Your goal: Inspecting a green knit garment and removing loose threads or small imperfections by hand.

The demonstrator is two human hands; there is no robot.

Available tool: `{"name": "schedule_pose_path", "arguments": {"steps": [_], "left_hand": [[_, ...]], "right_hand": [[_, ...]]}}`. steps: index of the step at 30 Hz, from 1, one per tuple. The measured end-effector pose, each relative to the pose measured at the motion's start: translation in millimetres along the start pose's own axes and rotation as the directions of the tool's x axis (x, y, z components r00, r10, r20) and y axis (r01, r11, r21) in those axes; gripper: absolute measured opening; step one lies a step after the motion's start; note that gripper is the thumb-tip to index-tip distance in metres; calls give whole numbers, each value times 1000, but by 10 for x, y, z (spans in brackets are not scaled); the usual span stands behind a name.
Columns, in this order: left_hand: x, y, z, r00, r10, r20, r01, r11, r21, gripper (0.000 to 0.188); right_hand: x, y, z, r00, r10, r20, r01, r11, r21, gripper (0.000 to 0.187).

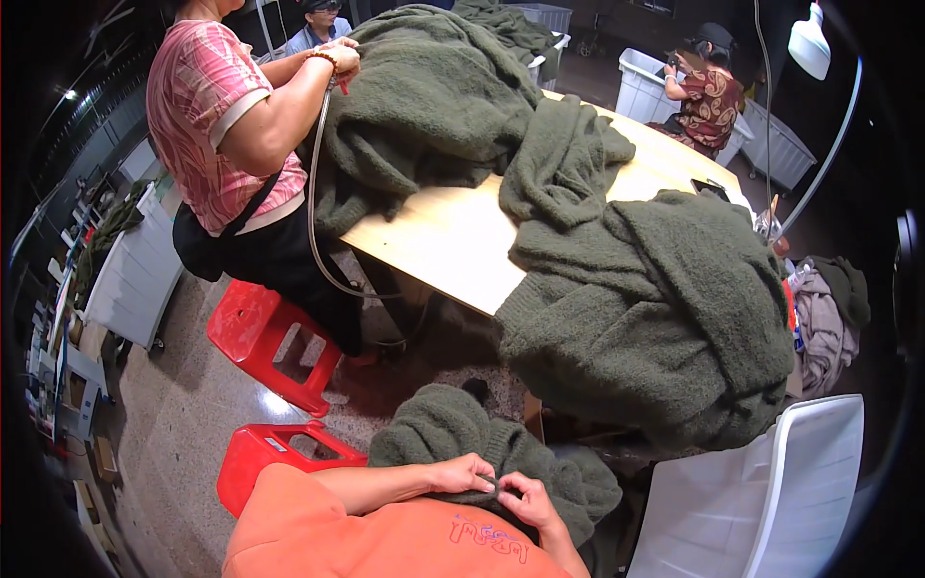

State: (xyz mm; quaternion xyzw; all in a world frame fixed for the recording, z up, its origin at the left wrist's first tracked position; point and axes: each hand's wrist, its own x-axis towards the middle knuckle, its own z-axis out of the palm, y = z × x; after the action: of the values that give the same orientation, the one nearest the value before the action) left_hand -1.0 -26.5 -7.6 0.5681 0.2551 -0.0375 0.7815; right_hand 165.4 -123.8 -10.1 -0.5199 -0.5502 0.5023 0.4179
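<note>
A dark green knitted garment lies bunched over my lap. My left hand pinches a small edge of it between thumb and fingers. Close beside it, my right hand grips the same edge, the fingertips of both hands nearly meeting. The rest of the garment spreads away from me and to the right of my hands. What exactly lies between the fingertips is too small to make out beyond the green knit.
A light wooden table ahead bears large heaps of green knitwear. Red stools stand at left, a white bin at right. A co-worker in a pink top stands across the left corner; a lamp hangs far right.
</note>
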Motion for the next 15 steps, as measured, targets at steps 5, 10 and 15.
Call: {"name": "schedule_pose_path", "arguments": {"steps": [5,10,15], "left_hand": [[12,-7,10,999,-13,-40,4,976,-218,7],[-46,53,-8,999,26,29,-19,972,-236,7],[-47,-10,-23,997,5,71,10,978,-206,7]], "right_hand": [[-6,7,-2,998,56,14,-56,997,61,14],[-19,-26,3,997,75,11,-76,986,151,11],[-16,18,11,992,109,63,-118,979,164,11]]}}
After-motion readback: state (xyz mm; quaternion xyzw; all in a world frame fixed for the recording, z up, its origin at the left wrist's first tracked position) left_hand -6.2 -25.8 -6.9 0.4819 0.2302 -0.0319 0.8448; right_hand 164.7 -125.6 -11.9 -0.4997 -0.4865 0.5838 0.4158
